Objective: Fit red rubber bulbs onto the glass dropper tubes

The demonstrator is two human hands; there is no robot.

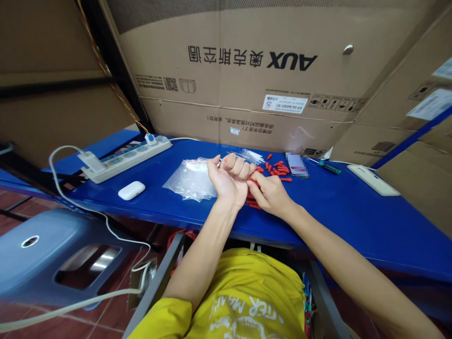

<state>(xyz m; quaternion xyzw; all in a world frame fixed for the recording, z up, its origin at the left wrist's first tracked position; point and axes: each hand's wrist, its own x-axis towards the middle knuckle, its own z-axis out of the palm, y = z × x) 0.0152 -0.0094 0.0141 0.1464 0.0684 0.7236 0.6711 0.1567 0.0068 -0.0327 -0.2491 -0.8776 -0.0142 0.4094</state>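
Note:
Both of my hands meet over the table's front middle. My left hand (230,181) is turned palm up with its fingers curled in; what it holds, if anything, is hidden. Against it, my right hand (270,194) pinches a small red rubber bulb (251,182) between thumb and fingers. More red rubber bulbs (280,168) lie loose behind the right hand, and others show beneath it. Several thin clear-white tubes (252,156) lie in a bunch behind my hands. Left of my left hand is a stack of clear plastic zip bags (190,180).
On the blue table (339,212) are a white power strip (129,159) with cables, a white earbud case (132,190), a phone (297,165), a green-handled screwdriver (328,166) and another white strip (373,180). Cardboard (240,84) stands behind. A blue-grey stool (52,249) is at left.

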